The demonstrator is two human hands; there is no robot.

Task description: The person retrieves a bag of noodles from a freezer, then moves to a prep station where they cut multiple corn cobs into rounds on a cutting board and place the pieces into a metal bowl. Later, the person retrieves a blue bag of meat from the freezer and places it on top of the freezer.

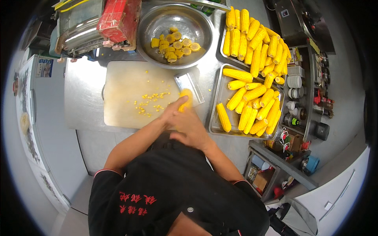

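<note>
My left hand (171, 113) grips a yellow corn cob (186, 98) above the right part of a white cutting board (127, 88). Across it lies my right hand (192, 125), blurred, its thumb apart from the fingers; whether it also grips the cob is not clear. Beneath the cob, a cleaver blade (190, 84) rests flat on the board, its handle hidden. Loose corn kernels (153, 97) are scattered over the board. Behind it, a large steel bowl (177, 14) contains cut corn rounds (177, 44).
Whole cobs fill a near steel tray (217, 88) and heap over a far tray (223, 38) on the right. A machine with a red housing (118, 20) stands at the back left. Shelves with stacked bowls (294, 82) line the right; a white refrigerator (53, 118) stands left.
</note>
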